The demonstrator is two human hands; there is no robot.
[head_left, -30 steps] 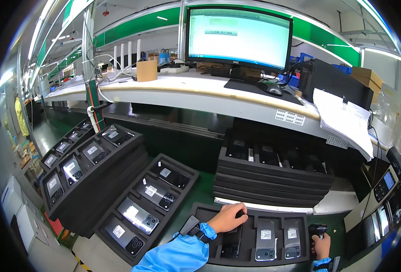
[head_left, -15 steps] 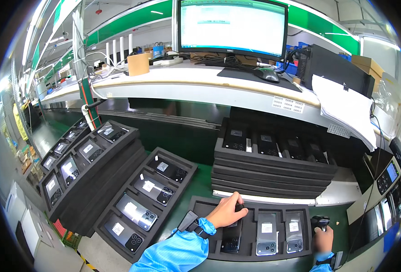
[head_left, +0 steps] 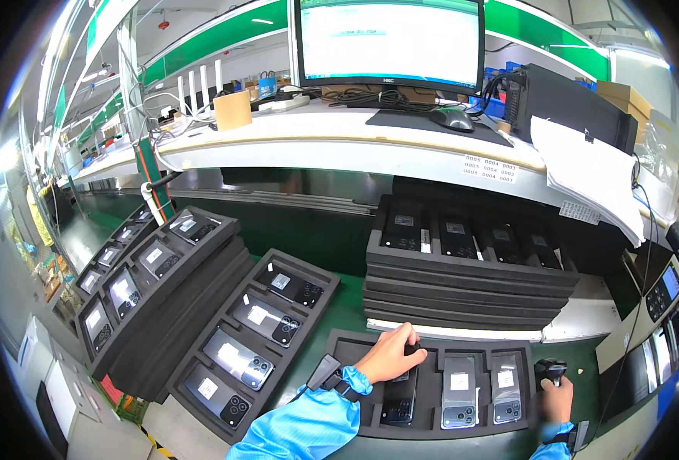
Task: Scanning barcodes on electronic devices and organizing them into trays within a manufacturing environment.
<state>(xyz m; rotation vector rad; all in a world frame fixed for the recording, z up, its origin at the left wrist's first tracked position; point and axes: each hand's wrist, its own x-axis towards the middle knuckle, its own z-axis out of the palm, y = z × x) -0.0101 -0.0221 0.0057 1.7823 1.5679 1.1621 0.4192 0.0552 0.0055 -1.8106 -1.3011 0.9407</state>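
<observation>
A foam tray [head_left: 424, 435] with smartphones in its slots lies on the green bench before me. My left hand [head_left: 389, 354] reaches over its left part, fingers closed at the upper end of a dark smartphone [head_left: 401, 402]. Just what the fingertips grip there is partly hidden. To the right in the same tray lie two smartphones, a grey one [head_left: 459, 391] and another [head_left: 506, 391], each with a white label. My right hand [head_left: 557, 400], blurred at its near edge, is wrapped round the grip of a black handheld scanner [head_left: 550, 371], just right of the tray.
A tray of smartphones [head_left: 293, 264] lies at the left, beside a tall tray stack [head_left: 194, 295]. Another tray stack [head_left: 462, 295] stands behind my tray. Above is a shelf [head_left: 339, 152] with a monitor [head_left: 389, 42], mouse [head_left: 452, 118] and hanging papers [head_left: 585, 169]. A device [head_left: 654, 307] stands far right.
The view has shifted slightly, so the bench sits a little differently in the picture. Both hands keep their places at the phone and the scanner; the monitor's displayed text differs.
</observation>
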